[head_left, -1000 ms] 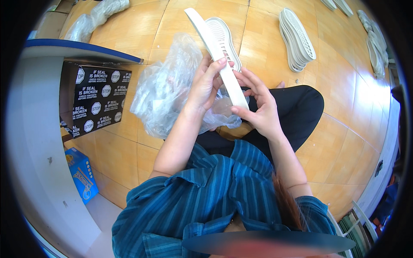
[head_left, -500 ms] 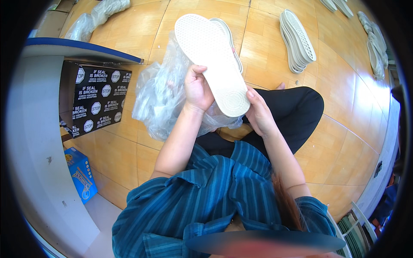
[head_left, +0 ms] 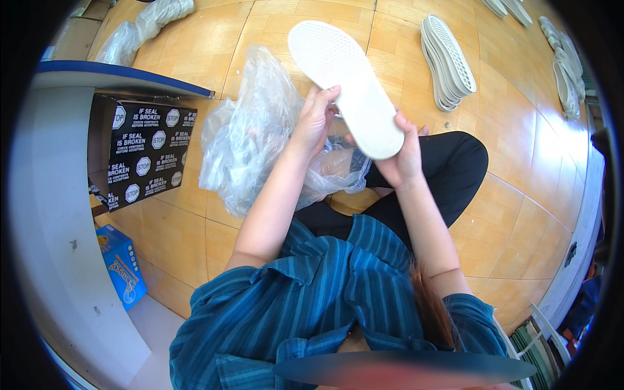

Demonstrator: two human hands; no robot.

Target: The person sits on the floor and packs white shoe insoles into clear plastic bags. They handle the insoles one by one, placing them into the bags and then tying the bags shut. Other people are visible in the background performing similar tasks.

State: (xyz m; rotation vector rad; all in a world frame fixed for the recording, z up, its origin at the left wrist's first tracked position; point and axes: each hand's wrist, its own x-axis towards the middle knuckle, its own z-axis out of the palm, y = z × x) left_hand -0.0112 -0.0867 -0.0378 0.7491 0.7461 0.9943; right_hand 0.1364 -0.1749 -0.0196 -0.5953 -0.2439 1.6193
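A white shoe sole (head_left: pixel 354 88) is held up in front of me, textured face upward, tilted with its wide end to the far left. My left hand (head_left: pixel 316 118) grips its left edge near the middle, thumb on top. My right hand (head_left: pixel 404 156) is closed round the narrow end at the near right, thumb along the edge. Whether another sole lies underneath is hidden. A crumpled clear plastic bag (head_left: pixel 250 153) spreads over the floor and against my legs, just left of and below the sole.
A stack of white soles (head_left: pixel 448 62) stands on the wooden floor (head_left: pixel 520 130) at the far right. More wrapped soles (head_left: pixel 564 68) lie beyond it. At left are a black patterned box (head_left: pixel 146 153), a blue box (head_left: pixel 121 266) and a blue-edged panel (head_left: pixel 149 75). Plastic-wrapped bundles (head_left: pixel 146 29) lie at the far left.
Both hands have shifted right with the sole, the right hand also slightly nearer. A second sole that showed behind it can no longer be seen. More of the plastic bag is visible.
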